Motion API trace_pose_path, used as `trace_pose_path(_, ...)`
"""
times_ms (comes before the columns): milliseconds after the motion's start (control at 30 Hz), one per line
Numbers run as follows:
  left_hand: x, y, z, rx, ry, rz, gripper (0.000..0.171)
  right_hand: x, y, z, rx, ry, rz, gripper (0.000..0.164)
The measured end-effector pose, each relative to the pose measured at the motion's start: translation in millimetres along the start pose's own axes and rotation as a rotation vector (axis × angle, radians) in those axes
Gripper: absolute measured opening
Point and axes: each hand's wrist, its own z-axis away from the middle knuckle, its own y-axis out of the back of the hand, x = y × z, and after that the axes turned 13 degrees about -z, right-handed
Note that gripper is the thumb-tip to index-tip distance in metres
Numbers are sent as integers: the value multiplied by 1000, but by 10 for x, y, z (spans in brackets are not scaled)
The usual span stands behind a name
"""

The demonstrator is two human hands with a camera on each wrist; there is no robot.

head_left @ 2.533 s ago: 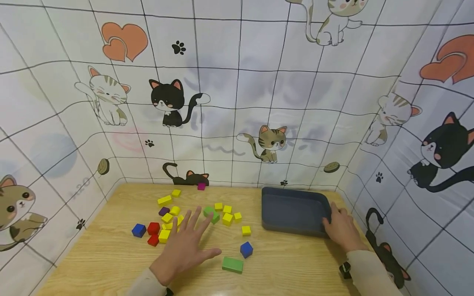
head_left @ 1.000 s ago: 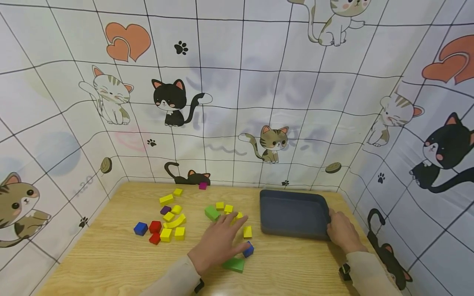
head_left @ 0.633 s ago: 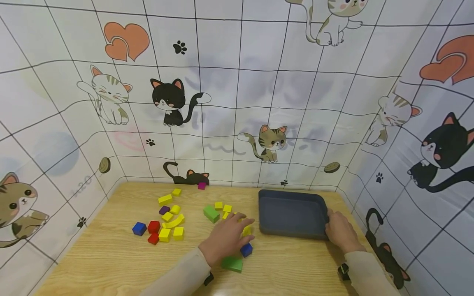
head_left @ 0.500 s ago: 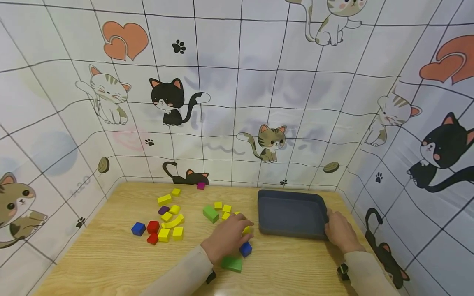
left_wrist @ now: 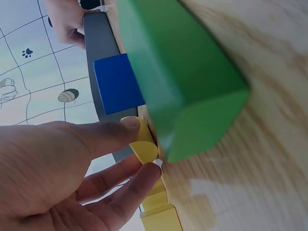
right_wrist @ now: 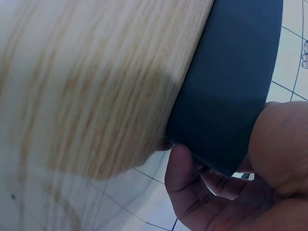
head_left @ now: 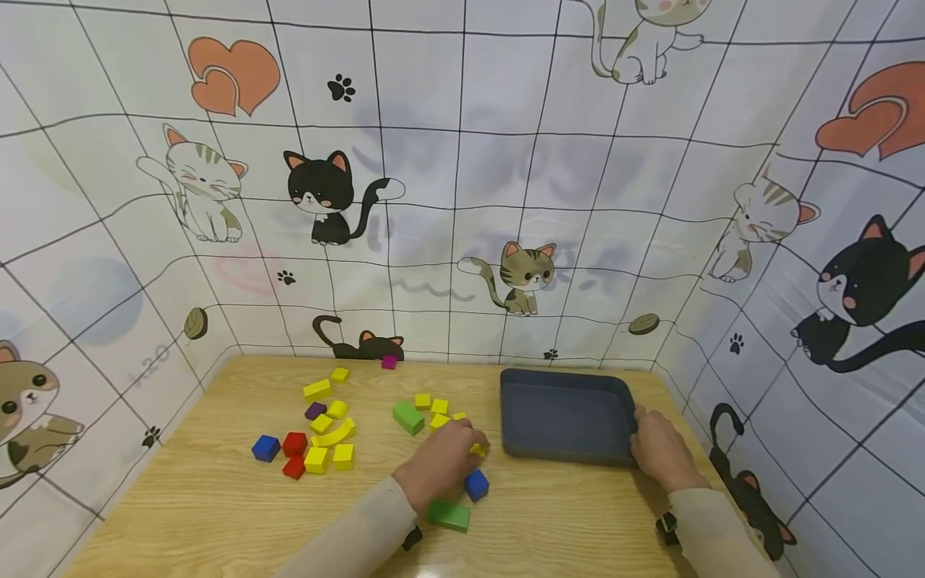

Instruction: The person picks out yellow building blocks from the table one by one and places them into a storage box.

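With thumb and fingertips, my left hand (head_left: pixel 441 461) pinches a yellow half-round block (left_wrist: pixel 145 144) low over the wooden table; in the head view the fingers mostly cover it. A blue cube (head_left: pixel 476 485) and a green rectangular block (head_left: pixel 449 515) lie just on the near side of that hand. The left wrist view shows this green block large, close to the camera. My right hand (head_left: pixel 666 449) grips the right end of a dark grey tray (head_left: pixel 567 417). In the right wrist view its fingers (right_wrist: pixel 180 175) curl about the tray's corner, with the thumb over the rim.
Several yellow blocks (head_left: pixel 439 406) and a green block (head_left: pixel 408 417) lie beyond my left hand. Farther left is a group of yellow, red (head_left: pixel 295 443), blue (head_left: pixel 266 448) and purple blocks (head_left: pixel 315 411). A magenta block (head_left: pixel 389 363) sits by the cat-print cloth wall (head_left: pixel 426 241).
My left hand has moved right from the left group of blocks, and its spread fingers have closed on the yellow block. The tray has shifted slightly left with my right hand on it.
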Motion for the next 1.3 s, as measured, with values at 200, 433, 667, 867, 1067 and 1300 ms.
trace_pose_path(200,-11,25,5,-4,20,0,21,-14,-3,-18,-3,11,-1,56)
trace_pose_path(433,15,17,-68,46,37,13,25,-16,-16,-24,-3,-4,7,55)
trace_pose_path(667,152,105,-192,133,37,20,26,-3,-13,-28,2,3,14,55)
trace_pose_path(867,312,137,-346,164,17,-25,26,-1,-9,-24,1,-4,15,53)
trace_pose_path(1067,470,61,-530,138,-21,-117,27,4,-17,-14,3,-4,14,53)
trace_pose_path(1300,709,-43,-711,119,-60,-146,28,16,-38,-11,8,-1,17,52)
